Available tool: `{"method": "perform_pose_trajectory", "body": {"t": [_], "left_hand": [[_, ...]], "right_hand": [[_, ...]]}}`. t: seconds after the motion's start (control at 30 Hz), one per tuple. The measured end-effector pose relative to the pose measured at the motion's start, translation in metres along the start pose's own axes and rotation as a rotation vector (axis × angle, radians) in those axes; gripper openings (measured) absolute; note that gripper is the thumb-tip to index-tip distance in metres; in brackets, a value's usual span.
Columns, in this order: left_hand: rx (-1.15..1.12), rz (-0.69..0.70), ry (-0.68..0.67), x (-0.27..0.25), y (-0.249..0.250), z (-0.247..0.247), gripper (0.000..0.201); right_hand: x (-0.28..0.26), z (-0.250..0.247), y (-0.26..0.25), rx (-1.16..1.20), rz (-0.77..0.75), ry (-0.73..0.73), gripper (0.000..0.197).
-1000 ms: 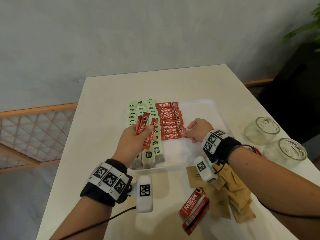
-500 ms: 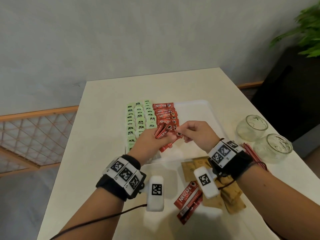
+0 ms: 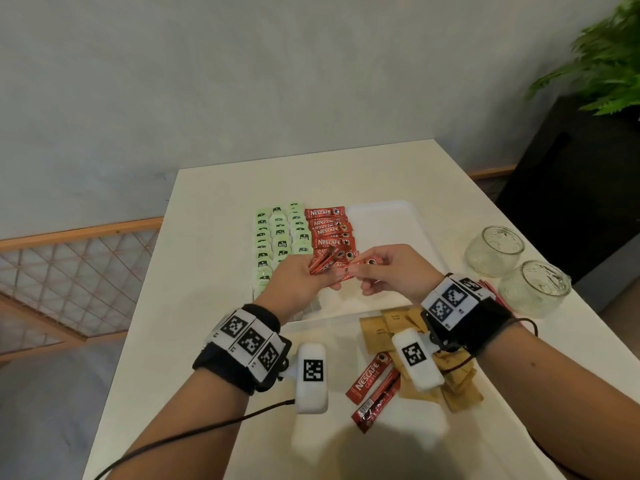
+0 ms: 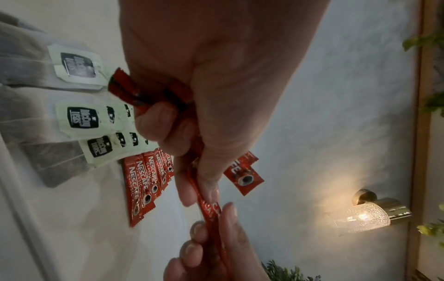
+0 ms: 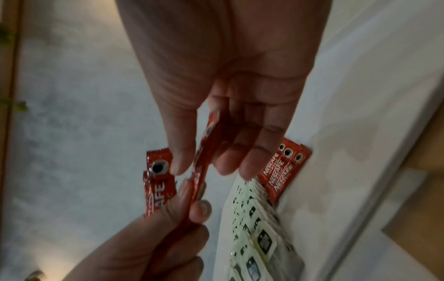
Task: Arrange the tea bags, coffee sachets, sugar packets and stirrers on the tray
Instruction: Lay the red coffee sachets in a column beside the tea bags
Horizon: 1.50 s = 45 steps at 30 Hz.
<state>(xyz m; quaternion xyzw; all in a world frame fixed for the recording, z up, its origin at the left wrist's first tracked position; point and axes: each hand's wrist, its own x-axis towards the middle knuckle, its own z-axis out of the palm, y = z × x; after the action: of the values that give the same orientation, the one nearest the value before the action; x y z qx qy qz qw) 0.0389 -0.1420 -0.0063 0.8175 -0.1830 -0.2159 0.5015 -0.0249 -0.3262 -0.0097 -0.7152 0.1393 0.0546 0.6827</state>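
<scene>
Fingers of the left hand (image 3: 298, 285) curl round spare coffee sachets (image 3: 323, 263) while the right hand (image 3: 394, 271) pinches one sachet (image 3: 367, 263).

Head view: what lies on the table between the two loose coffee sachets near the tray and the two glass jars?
A heap of brown sugar packets, partly hidden by the right wrist, shown in the head view; red stirrers beside the jars.
</scene>
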Motion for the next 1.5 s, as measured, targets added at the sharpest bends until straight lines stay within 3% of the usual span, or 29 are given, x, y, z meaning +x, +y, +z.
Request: {"method": "perform_pose_trajectory", "body": {"t": [0.2, 0.37, 0.53, 0.77, 0.87, 1.1, 1.5], "left_hand": [[0.02, 0.004, 0.0, 0.002, -0.004, 0.001, 0.013], [0.023, -0.041, -0.015, 0.002, -0.013, -0.003, 0.024], [-0.092, -0.187, 0.082, 0.009, -0.017, -0.017, 0.039], [-0.302, -0.288, 0.103, 0.018, -0.019, -0.022, 0.015], [-0.367, -0.319, 0.104, 0.02, -0.021, -0.022, 0.014], [-0.388, -0.301, 0.112, 0.022, -0.029, -0.026, 0.022], [-0.242, -0.17, -0.005, 0.008, -0.027, -0.029, 0.022]], "right_hand": [[0.003, -0.009, 0.001, -0.005, 0.004, 0.086, 0.021], [0.006, -0.023, 0.01, -0.026, 0.098, 0.041, 0.01], [0.023, -0.037, 0.038, -0.28, 0.235, 0.232, 0.007], [0.044, -0.017, 0.052, -0.425, 0.328, 0.366, 0.006], [0.054, -0.009, 0.053, -0.425, 0.313, 0.407, 0.018], [0.07, 0.003, 0.054, -0.443, 0.305, 0.419, 0.031], [0.079, -0.008, 0.045, -0.521, 0.265, 0.417, 0.029]]}}
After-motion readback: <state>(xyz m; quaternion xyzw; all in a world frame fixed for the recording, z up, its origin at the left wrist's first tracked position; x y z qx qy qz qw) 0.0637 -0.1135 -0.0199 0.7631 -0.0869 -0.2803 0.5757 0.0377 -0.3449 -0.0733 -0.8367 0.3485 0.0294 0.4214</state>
